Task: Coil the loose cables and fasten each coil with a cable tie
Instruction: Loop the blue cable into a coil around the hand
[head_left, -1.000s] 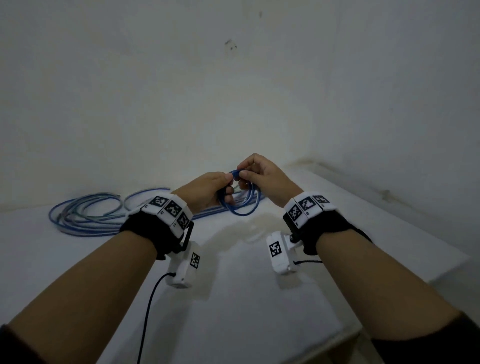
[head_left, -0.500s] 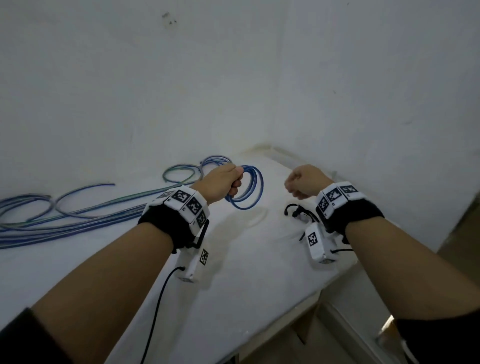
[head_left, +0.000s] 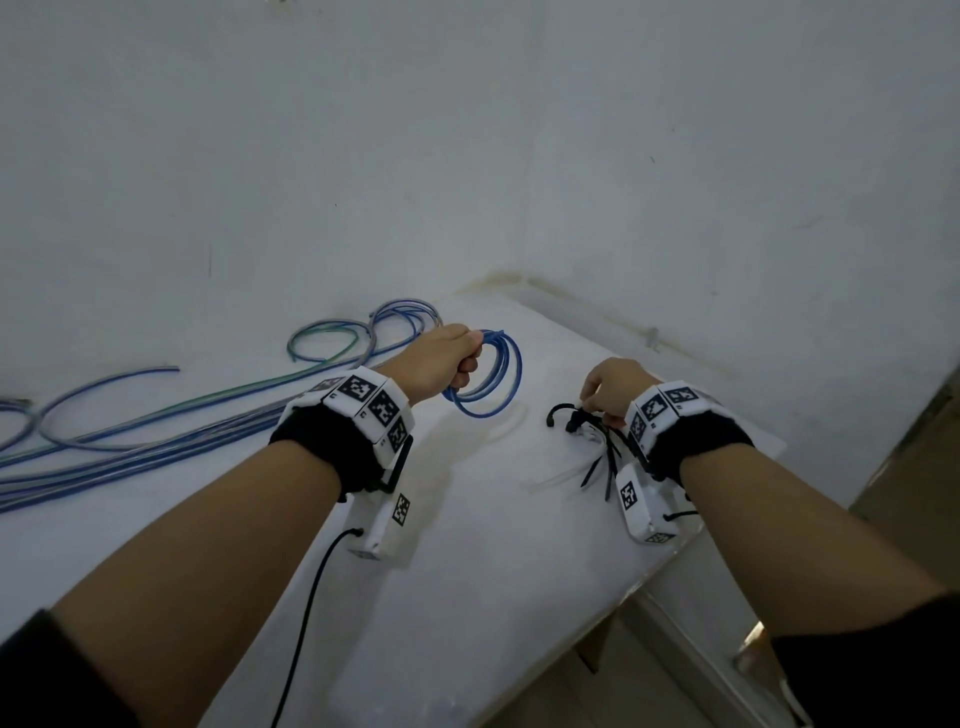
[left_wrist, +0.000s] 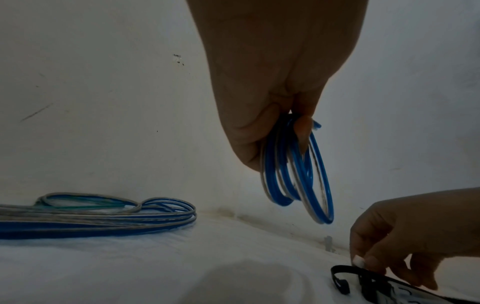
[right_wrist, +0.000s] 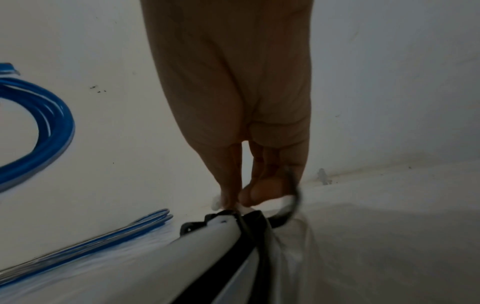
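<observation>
Blue coil of cable, a few loops, held up off the white desk, gripped at its top in the curled fingers of the left hand; loops hanging free below the fist, not touching the surface. To the right, apart from the coil, a small heap of cable ties, black and clear ones together, lying on the desk near its right edge. Right hand down on that heap, thumb and fingertips pressed together, pinching at the head end of the ties; which tie exactly, impossible to tell from the blurred wrist view. One black tie curled up at the near end of the heap. Further left, loose cables, blue and clear-sheathed, stretched along the desk toward the wall, with open loops at their far end. Marker-tagged bands on both wrists, a black lead trailing from the left one.
</observation>
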